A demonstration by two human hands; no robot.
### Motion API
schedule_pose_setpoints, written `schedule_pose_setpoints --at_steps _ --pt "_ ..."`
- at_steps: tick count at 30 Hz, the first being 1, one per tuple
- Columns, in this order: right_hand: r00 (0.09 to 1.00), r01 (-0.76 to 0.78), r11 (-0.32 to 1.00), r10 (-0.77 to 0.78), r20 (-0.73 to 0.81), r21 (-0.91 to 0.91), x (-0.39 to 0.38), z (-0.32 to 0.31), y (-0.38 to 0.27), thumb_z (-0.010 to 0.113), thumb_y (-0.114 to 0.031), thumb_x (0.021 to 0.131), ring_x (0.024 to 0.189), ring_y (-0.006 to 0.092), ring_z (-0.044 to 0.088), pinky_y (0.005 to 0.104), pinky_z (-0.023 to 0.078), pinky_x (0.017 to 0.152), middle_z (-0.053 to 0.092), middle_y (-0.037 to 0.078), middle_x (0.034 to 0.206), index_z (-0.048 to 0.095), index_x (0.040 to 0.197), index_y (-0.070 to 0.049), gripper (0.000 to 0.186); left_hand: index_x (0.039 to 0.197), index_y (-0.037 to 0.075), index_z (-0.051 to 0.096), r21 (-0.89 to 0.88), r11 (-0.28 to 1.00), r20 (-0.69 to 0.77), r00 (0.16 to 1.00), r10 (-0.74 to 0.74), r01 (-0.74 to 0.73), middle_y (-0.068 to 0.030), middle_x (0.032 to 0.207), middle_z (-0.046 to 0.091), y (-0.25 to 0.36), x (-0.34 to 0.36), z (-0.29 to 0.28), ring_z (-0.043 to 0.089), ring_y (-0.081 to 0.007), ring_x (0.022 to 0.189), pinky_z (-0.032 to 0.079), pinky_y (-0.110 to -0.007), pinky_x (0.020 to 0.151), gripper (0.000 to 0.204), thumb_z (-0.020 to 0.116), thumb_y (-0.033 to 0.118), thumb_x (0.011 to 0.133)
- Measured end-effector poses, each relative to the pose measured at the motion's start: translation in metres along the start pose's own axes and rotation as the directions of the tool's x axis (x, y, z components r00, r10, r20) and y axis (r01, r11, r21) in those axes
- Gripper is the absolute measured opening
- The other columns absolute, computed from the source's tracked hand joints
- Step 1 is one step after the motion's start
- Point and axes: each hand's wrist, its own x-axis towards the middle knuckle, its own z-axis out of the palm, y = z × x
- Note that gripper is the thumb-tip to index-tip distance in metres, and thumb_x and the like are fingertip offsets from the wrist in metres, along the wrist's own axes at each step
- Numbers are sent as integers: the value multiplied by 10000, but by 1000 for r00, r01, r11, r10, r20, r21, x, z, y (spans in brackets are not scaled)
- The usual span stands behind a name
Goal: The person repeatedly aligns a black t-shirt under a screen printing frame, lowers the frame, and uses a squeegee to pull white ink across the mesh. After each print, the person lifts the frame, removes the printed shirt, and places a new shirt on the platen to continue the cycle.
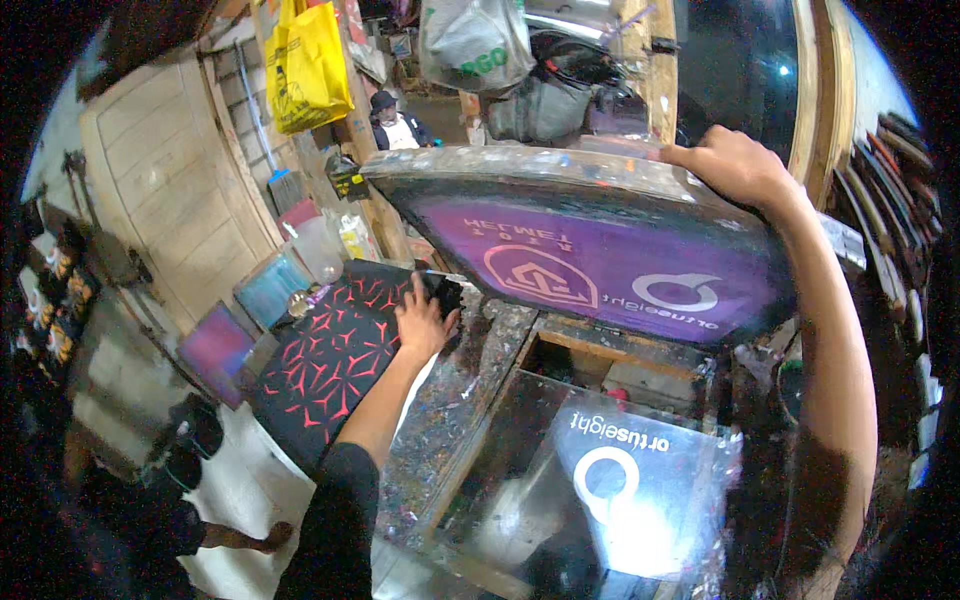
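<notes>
My right hand [740, 168] is wrapped over the top edge of a screen printing frame [600, 250], which stands tilted up at the far side of the worktable. Its purple mesh carries pale logos and lettering. To the left, my left hand [425, 322] lies with fingers spread on the far end of a black fabric piece [320, 365] with a red geometric pattern. Below the raised frame, a shiny glass-like panel [510, 485] is set in the table. A white ring logo [607, 482] shows on it beside a bright glare.
Another person's hand [272, 538] reaches in at lower left beside white material [235, 495]. Farther back sits a person in a dark hat [398, 125]. A yellow bag [308, 70] and a grey plastic bag [475, 45] hang above. Stacked frames [880, 220] line the right wall.
</notes>
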Motion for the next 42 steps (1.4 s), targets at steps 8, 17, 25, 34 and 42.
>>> schedule_pose_setpoints --at_steps 8,17,25,34,42 --pt "997 -65 996 66 -26 53 2 4 5 604 -713 830 1018 430 716 465 522 938 721 322 1068 767 1002 71 819 1476 157 462 -51 955 -51 954 -296 293 -238 1529 403 -34 46 -4 691 -355 977 612 -439 686 491 565 273 1010" --pt "999 19 999 -18 37 -39 6 0 0 565 -697 882 1124 446 672 482 504 1001 682 320 1194 722 1211 -21 767 1663 314 121 136 991 142 990 -9 -10 -343 1506 415 -12 -27 -21 707 -371 952 624 -451 712 984 644 32 878" --pt "999 7 998 -9 44 57 -6 -3 2 562 -699 859 1259 410 624 481 484 1071 647 247 1347 709 1270 -55 778 1185 54 553 228 974 294 952 -83 15 -134 959 656 -61 -107 -35 741 -290 871 631 -405 648 322 641 127 884" --pt "997 53 995 -49 -58 85 -5 4 6 588 -679 852 1198 439 651 481 494 1046 677 277 1271 723 1244 -47 757 1265 -70 575 -197 827 389 733 558 -526 -265 999 692 -111 -61 -188 716 -406 947 588 -509 817 438 620 27 840" --pt "998 59 997 -58 -20 56 -9 5 3 565 -711 856 1209 443 643 494 490 1048 667 286 1283 717 1248 -36 795 1416 -178 459 -222 673 501 509 700 -706 -224 1134 671 67 -296 -193 726 -236 877 618 -323 645 732 696 116 789"
